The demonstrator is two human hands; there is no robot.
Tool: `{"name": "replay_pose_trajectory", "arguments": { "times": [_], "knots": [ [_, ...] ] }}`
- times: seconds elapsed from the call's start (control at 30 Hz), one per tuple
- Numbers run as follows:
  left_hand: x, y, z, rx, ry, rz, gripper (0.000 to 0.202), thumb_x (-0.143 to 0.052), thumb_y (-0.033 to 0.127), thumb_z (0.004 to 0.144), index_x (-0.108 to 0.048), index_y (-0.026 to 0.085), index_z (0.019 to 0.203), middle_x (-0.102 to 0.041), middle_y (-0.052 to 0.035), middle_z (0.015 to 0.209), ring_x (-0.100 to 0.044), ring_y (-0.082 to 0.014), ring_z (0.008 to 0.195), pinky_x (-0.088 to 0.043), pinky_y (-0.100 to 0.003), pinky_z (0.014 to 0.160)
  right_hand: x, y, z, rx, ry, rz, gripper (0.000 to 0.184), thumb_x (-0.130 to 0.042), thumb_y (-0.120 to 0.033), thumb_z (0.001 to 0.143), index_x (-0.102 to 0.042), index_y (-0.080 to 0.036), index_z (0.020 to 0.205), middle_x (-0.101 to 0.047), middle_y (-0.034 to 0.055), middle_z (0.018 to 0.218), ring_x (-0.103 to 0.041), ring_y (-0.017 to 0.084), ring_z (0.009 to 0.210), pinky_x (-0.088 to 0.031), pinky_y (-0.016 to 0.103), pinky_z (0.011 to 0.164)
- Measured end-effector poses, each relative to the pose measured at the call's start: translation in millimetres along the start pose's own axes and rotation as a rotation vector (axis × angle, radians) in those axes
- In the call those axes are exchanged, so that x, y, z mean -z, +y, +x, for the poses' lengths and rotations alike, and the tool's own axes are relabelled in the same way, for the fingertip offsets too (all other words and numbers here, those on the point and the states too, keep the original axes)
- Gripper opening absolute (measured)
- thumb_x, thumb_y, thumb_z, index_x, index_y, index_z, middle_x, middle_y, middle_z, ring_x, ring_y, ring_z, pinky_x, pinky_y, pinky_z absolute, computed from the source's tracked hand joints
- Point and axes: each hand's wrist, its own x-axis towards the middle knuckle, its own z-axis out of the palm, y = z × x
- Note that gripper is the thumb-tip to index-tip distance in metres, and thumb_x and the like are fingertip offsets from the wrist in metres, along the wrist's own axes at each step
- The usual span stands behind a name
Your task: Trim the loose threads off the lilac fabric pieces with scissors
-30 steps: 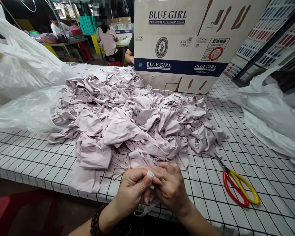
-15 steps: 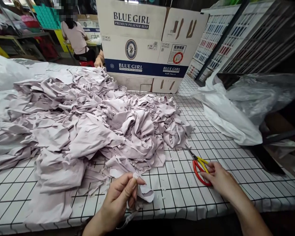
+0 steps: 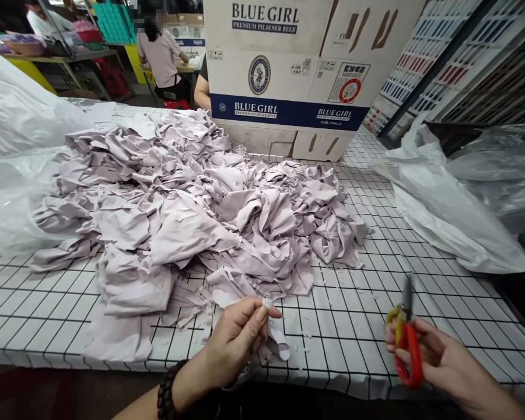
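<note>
pinching a scrap (image 3: 279,341) at the counter's (image 3: 354,326) near edge, the left hand (image 3: 234,338), fingers closed, probably steadies it; the right hand (image 3: 435,353) curls around the scissors (image 3: 412,353), right of the heap (image 3: 192,227).

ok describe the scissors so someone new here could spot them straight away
Start at the white tablecloth with black grid lines and the big mauve fabric pile on it. Right of the pile, near the front edge, the right hand holds the scissors. Their handles, one red, one yellow, stand out from the pale cloth.
</note>
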Motion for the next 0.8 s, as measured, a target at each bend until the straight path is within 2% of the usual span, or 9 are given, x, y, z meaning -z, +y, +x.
{"name": "replay_pose_trajectory", "arguments": {
  "times": [0.07,0.17,0.23,0.3,0.37,0.5,0.7,0.8],
  "knots": [
    [-1.4,0.7,0.7,0.000,-0.007,0.017,0.040,-0.047,0.047,0.096,-0.067,0.013,0.100,-0.046,0.0038,0.060,-0.042,-0.0069,0.050,-0.033,-0.019,0.050,-25.9,-26.3,-14.8,0.032,-0.115,0.058,0.041,-0.075,-0.050,0.060,-0.057,-0.024,0.085,-0.064,0.0025,0.073,-0.064,0.021,0.068,-0.054,0.032,0.062],
    [-2.1,2.7,-0.5,-0.008,-0.019,0.054,0.039,-0.044,0.046,0.098,-0.065,0.013,0.102,-0.045,0.0040,0.061,-0.041,-0.0070,0.049,-0.033,-0.019,0.049,-61.7,-71.8,-30.7,0.134,-0.266,-0.083,0.033,-0.072,-0.045,0.066,-0.052,-0.024,0.081,-0.058,-0.0025,0.070,-0.057,0.016,0.064,-0.049,0.027,0.059],
    [-1.0,4.7,-2.2,-0.044,-0.012,0.111,0.038,-0.043,0.044,0.099,-0.064,0.013,0.097,-0.046,0.0034,0.062,-0.042,-0.0079,0.051,-0.035,-0.020,0.051,-77.4,-95.6,-35.5,0.190,-0.276,-0.255,0.036,-0.075,-0.042,0.063,-0.051,-0.025,0.083,-0.059,-0.0029,0.074,-0.055,0.017,0.067,-0.047,0.028,0.061],
    [1.0,6.8,-3.8,-0.090,0.004,0.188,0.036,-0.041,0.041,0.100,-0.061,0.014,0.087,-0.046,0.0026,0.064,-0.043,-0.0089,0.055,-0.036,-0.021,0.055,-86.5,-109.1,-36.8,0.203,-0.239,-0.400,0.039,-0.078,-0.041,0.059,-0.051,-0.026,0.084,-0.062,-0.0023,0.077,-0.056,0.020,0.072,-0.047,0.031,0.066],
    [3.1,8.6,-4.7,-0.133,0.006,0.257,0.035,-0.040,0.038,0.100,-0.056,0.016,0.078,-0.047,0.0022,0.064,-0.045,-0.0100,0.058,-0.037,-0.022,0.059,-91.1,-113.1,-36.1,0.211,-0.210,-0.480,0.039,-0.078,-0.042,0.059,-0.051,-0.027,0.083,-0.063,-0.0021,0.076,-0.057,0.021,0.075,-0.047,0.033,0.068],
    [5.6,9.9,-4.7,-0.179,-0.012,0.341,0.033,-0.038,0.032,0.101,-0.049,0.018,0.073,-0.047,0.0022,0.065,-0.047,-0.0116,0.064,-0.037,-0.023,0.064,-94.6,-109.5,-34.8,0.305,-0.177,-0.523,0.038,-0.077,-0.044,0.062,-0.049,-0.027,0.081,-0.064,-0.0024,0.074,-0.058,0.021,0.071,-0.047,0.033,0.068],
    [7.7,6.7,-4.0,-0.207,-0.032,0.402,0.030,-0.038,0.027,0.101,-0.047,0.019,0.073,-0.046,0.0025,0.068,-0.046,-0.0118,0.066,-0.035,-0.024,0.065,-95.6,-113.4,-34.4,0.364,-0.198,-0.587,0.038,-0.076,-0.045,0.067,-0.046,-0.026,0.080,-0.064,-0.0027,0.078,-0.057,0.020,0.070,-0.045,0.034,0.072],
    [9.1,4.2,-4.8,-0.213,-0.039,0.403,0.027,-0.038,0.027,0.101,-0.049,0.019,0.077,-0.047,0.0023,0.069,-0.046,-0.0122,0.067,-0.035,-0.024,0.065,-94.1,-114.4,-31.8,0.384,-0.233,-0.629,0.037,-0.074,-0.047,0.069,-0.046,-0.026,0.081,-0.064,-0.0021,0.077,-0.057,0.020,0.069,-0.045,0.034,0.069]
  ]
}}
